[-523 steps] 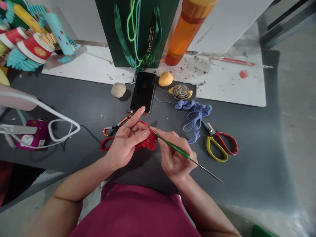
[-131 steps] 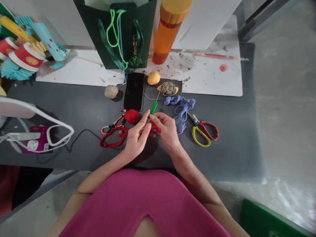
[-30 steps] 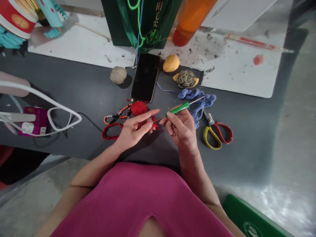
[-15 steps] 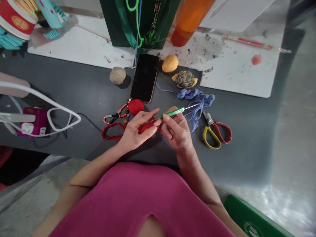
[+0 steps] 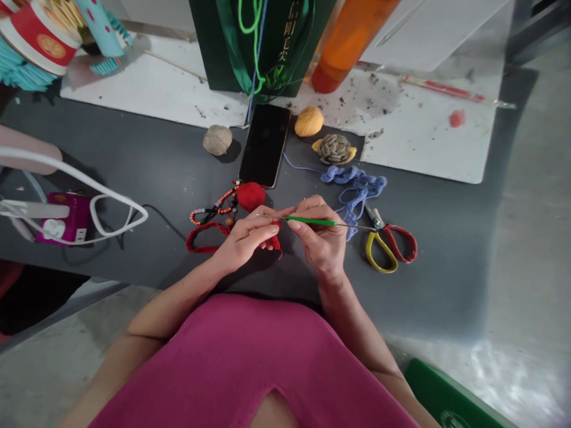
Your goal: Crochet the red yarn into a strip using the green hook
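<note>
My left hand (image 5: 244,236) is closed on a piece of red crochet work (image 5: 273,242), most of it hidden by the fingers. Between the thumb and fingers of my right hand (image 5: 322,238) is a green-handled crochet hook (image 5: 314,222), lying nearly level, its thin metal tip reaching over the left fingers. A red yarn ball (image 5: 250,196) lies just beyond the left hand. Beside the left wrist are a red crocheted strip (image 5: 196,239) and a beaded string (image 5: 214,209). Blue crochet work (image 5: 357,181) lies beyond the right hand, near scissors (image 5: 388,238) with red and yellow handles.
A black phone (image 5: 265,145) lies ahead, between a beige yarn ball (image 5: 217,139) and a yellow yarn ball (image 5: 308,121). A grey crocheted flower (image 5: 334,148) sits nearby. A dark green bag (image 5: 263,47) and an orange bottle (image 5: 343,41) stand behind. A white cable (image 5: 89,169) loops at left.
The crochet hook has turned from slanting up to the right to nearly level. The left fingers have closed in on the red work, and my hands are closer together. The view has shifted slightly.
</note>
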Demonstrator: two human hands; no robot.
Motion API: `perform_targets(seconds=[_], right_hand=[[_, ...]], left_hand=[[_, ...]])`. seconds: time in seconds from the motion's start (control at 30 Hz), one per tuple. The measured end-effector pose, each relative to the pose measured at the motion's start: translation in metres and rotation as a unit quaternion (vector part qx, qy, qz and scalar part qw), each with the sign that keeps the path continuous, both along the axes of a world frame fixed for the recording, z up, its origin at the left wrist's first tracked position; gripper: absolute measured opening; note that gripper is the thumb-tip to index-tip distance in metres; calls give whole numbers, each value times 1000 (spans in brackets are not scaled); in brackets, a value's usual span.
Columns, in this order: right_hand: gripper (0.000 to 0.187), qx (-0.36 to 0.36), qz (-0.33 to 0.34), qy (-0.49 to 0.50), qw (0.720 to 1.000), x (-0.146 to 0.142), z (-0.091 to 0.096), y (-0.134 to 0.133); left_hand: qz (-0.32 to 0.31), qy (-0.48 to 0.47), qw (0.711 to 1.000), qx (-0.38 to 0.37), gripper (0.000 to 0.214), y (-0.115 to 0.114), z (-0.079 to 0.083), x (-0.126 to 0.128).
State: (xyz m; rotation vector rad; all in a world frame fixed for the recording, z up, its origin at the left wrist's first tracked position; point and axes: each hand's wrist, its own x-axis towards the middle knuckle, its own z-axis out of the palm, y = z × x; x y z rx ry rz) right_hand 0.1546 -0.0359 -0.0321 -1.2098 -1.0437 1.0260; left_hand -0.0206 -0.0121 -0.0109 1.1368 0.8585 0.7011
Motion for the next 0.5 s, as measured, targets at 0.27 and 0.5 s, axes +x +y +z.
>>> perform_targets(seconds=[0.27, 0.5], right_hand=[[12, 42, -115, -113, 986, 3, 5, -4], [24, -25, -158, 53, 986, 2, 17, 7]], left_hand=[[-117, -14, 993, -18, 29, 0, -1, 0], [-269, -23, 962, 36, 31, 7, 6, -4]])
